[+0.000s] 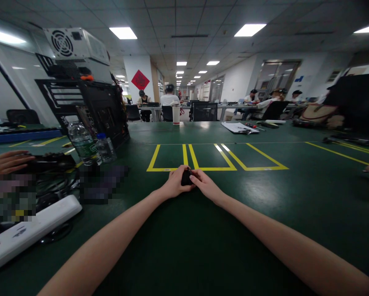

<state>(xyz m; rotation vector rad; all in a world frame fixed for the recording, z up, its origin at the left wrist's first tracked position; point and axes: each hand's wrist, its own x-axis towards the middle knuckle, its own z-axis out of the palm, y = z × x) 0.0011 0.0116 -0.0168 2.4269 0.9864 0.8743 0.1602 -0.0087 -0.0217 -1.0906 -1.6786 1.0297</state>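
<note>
A small black object (pixel 186 177) sits between my two hands over the green table; its kind cannot be made out. My left hand (pixel 175 182) is closed around it, with fingers over the top and thumb below. From the other side, the closed fingers of my right hand (pixel 205 183) press on its right edge. Just beyond my hands, yellow tape (pixel 215 169) marks several open-topped frames on the table.
At left stand an open computer case (pixel 102 111) with a power supply (pixel 76 43) on top, two plastic bottles (pixel 82 139) and a white power strip (pixel 39 230). Another person's hand (pixel 10 162) is near there. A clipboard (pixel 238 127) and a cup (pixel 176 115) lie farther back.
</note>
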